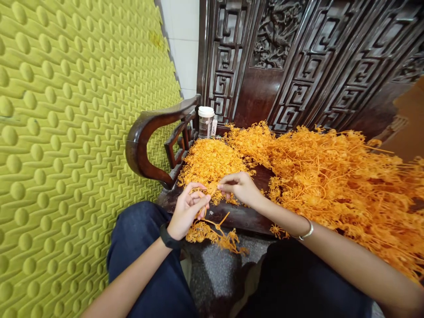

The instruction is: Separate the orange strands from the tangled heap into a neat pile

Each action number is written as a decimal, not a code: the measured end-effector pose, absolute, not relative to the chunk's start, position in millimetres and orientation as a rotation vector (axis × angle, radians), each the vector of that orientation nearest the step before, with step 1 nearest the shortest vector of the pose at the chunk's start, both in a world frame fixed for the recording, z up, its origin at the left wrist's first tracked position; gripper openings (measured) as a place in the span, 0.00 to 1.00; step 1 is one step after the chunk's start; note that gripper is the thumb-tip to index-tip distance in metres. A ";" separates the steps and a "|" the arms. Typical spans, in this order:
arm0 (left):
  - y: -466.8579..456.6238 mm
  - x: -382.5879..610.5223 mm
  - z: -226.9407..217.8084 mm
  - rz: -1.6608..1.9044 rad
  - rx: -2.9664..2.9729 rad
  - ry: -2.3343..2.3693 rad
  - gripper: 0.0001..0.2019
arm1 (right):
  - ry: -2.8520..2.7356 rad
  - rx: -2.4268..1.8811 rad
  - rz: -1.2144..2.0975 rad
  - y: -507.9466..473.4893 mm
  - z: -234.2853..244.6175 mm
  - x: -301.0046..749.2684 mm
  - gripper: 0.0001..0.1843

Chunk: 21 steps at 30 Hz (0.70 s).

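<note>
My left hand point(188, 211) is closed in a pinch on an orange plastic sprue strand point(217, 227) that hangs down over the front edge of a dark carved wooden bench point(238, 215). My right hand point(240, 187), with a bracelet on its wrist, pinches the same strand near the left fingertips. Just behind both hands lies a small heap of orange plastic pieces point(210, 161). A much bigger tangle of orange sprues point(344, 185) covers the bench seat to the right.
A small clear jar with a white lid point(206, 122) stands at the back of the seat by the curved armrest point(149, 132). A yellow-green embossed mat point(66, 132) fills the left side. My knees in dark trousers point(145, 247) are below, above a grey speckled floor point(215, 274).
</note>
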<state>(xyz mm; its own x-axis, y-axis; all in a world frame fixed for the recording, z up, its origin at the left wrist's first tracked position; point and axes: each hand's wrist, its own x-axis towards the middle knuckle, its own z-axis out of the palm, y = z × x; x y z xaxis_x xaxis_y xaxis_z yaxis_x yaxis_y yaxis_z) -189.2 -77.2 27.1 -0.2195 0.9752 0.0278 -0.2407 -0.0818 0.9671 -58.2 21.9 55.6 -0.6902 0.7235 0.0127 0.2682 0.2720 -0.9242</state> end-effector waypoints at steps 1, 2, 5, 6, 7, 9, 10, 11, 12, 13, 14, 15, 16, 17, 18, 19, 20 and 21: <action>-77.1 -189.6 27.5 1.523 0.945 1.141 0.14 | -2.105 -0.886 1.426 22.1 56.4 -59.5 0.07; -78.0 -190.5 27.1 1.532 0.941 1.142 0.14 | -2.082 -0.883 1.440 24.7 58.4 -58.9 0.06; -89.4 -196.4 19.9 1.517 0.914 1.180 0.13 | -1.778 -0.914 1.268 51.0 75.8 -39.0 0.04; -95.6 -199.0 15.8 1.496 0.891 1.211 0.13 | -1.556 -0.914 1.097 64.5 85.0 -25.9 0.04; -102.0 -201.3 11.6 1.465 0.860 1.247 0.13 | -1.428 -0.909 0.979 78.5 95.0 -10.9 0.04; -112.1 -203.7 4.6 1.437 0.790 1.300 0.13 | -1.284 -0.849 0.804 101.6 113.3 18.7 0.02; -114.7 -203.3 2.7 1.436 0.773 1.296 0.14 | -1.255 -0.791 0.719 108.4 119.7 30.3 0.01; -115.4 -201.7 2.1 1.440 0.767 1.273 0.14 | -1.270 -0.733 0.648 111.7 123.4 38.3 0.03; -114.7 -199.1 2.8 1.443 0.771 1.237 0.14 | -1.298 -0.689 0.591 111.6 124.3 42.6 0.06; -112.9 -196.0 4.1 1.440 0.780 1.196 0.15 | -1.342 -0.658 0.546 109.1 122.4 43.4 0.08; -110.7 -192.6 5.7 1.432 0.789 1.160 0.16 | -1.390 -0.643 0.510 105.1 118.5 41.3 0.09; -108.6 -189.4 7.0 1.415 0.796 1.132 0.16 | -1.432 -0.644 0.478 100.7 113.1 37.2 0.10; -107.0 -186.5 7.6 1.395 0.800 1.114 0.17 | -1.465 -0.654 0.438 97.0 107.0 31.9 0.09; -106.1 -184.2 7.4 1.372 0.799 1.103 0.17 | -1.494 -0.671 0.390 94.4 100.6 26.1 0.10; -105.7 -182.5 6.5 1.353 0.797 1.097 0.17 | -1.522 -0.696 0.338 93.3 94.1 20.2 0.10; -105.7 -181.3 5.3 1.337 0.798 1.091 0.17 | -1.554 -0.727 0.295 93.6 87.6 14.5 0.11; -105.8 -180.6 4.0 1.326 0.803 1.085 0.18 | -1.602 -0.761 0.276 94.9 81.2 8.8 0.12; -105.8 -180.1 3.2 1.320 0.813 1.079 0.18 | -1.674 -0.795 0.300 96.9 74.7 3.4 0.13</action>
<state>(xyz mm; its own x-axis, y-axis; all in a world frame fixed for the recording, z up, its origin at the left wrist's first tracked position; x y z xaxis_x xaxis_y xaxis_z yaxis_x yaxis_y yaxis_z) -180.1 -105.8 3.2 -0.0694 0.9866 -0.1477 -0.3408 0.1157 0.9330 3.4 96.9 74.7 -0.0679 0.6438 0.7622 0.3391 0.7334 -0.5892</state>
